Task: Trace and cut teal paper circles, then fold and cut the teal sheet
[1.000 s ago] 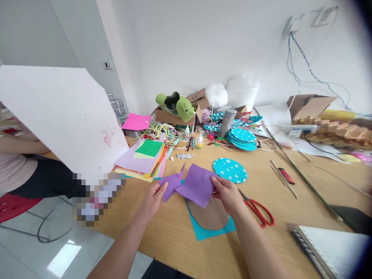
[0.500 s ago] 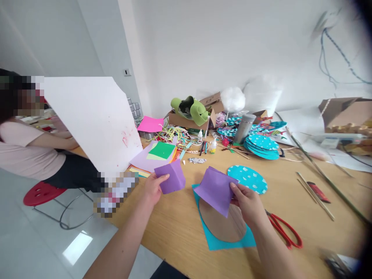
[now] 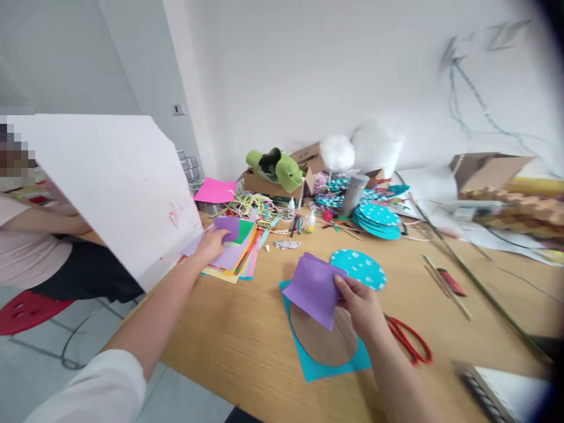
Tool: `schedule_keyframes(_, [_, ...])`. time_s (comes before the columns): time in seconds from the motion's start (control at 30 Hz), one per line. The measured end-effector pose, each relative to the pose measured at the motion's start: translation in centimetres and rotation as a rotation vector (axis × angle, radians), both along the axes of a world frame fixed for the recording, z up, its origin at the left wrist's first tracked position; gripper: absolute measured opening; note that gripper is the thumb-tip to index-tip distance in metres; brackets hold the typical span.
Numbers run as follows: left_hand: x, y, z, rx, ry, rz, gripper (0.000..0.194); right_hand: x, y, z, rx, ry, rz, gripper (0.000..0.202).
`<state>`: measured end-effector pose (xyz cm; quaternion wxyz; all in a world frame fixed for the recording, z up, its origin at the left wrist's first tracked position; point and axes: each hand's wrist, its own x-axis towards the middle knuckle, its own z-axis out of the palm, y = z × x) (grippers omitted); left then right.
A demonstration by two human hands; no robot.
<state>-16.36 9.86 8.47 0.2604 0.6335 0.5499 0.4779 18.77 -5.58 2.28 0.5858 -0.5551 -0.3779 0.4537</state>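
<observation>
My left hand [image 3: 212, 244] reaches over the stack of coloured paper [image 3: 229, 259], its fingers closed at the edge of a small purple paper piece [image 3: 228, 227]. That piece lies over a green sheet [image 3: 244, 232] on top of the stack. Between the thumb and fingers of my right hand [image 3: 359, 301] are purple paper squares [image 3: 312, 289], at least two layers, held by their right edge. Under them a brown cardboard disc [image 3: 326, 339] rests on a turquoise sheet [image 3: 311, 367]. Close behind is a turquoise disc with white patches [image 3: 359, 268].
Red-handled scissors [image 3: 414, 342] lie right of my right hand. Farther right are thin sticks [image 3: 447, 288] and a red cutter [image 3: 452, 282]. Glue bottles [image 3: 310, 223], a flask [image 3: 355, 195] and patterned discs [image 3: 378, 218] stand behind. A white board [image 3: 118, 188] separates off a person at left.
My left hand has moved left and away from me, carrying its purple piece onto the paper stack. My right hand still holds its squares over the cardboard disc. The view has turned slightly right.
</observation>
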Motion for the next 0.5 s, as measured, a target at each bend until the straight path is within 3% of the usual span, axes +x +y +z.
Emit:
schedule_keyframes(0.1, [2.2,-1.7,-0.6,0.005,0.078,-0.109,0.048,-0.6,-0.3,0.9,0.022,-0.006,-0.003,0.037])
schedule_keyframes(0.2, [6.4,-4.5,-1.5,-0.009,0.069,-0.226,0.048,-1.3,-0.5,1.6,0.068,0.037,-0.012,0.036])
schedule_keyframes(0.3, [11.2,-7.6,-2.9,-0.221,-0.170,-0.435,0.043,-1.8,-0.7,1.8,0.122,0.068,-0.038,0.035])
schedule_keyframes(0.37, [13.6,-8.9,-3.8,-0.319,-0.254,-0.506,0.031,-1.9,-0.8,1.7,0.151,0.065,-0.064,0.032])
schedule_keyframes(0.43, [14.7,-9.5,-4.6,-0.317,-0.273,-0.486,0.022,-1.7,-0.8,1.8,0.159,0.041,-0.102,0.030])
schedule_keyframes(0.5, [14.7,-9.4,-5.1,-0.286,-0.289,-0.420,0.030,-1.3,-0.8,1.9,0.149,0.015,-0.150,0.031])
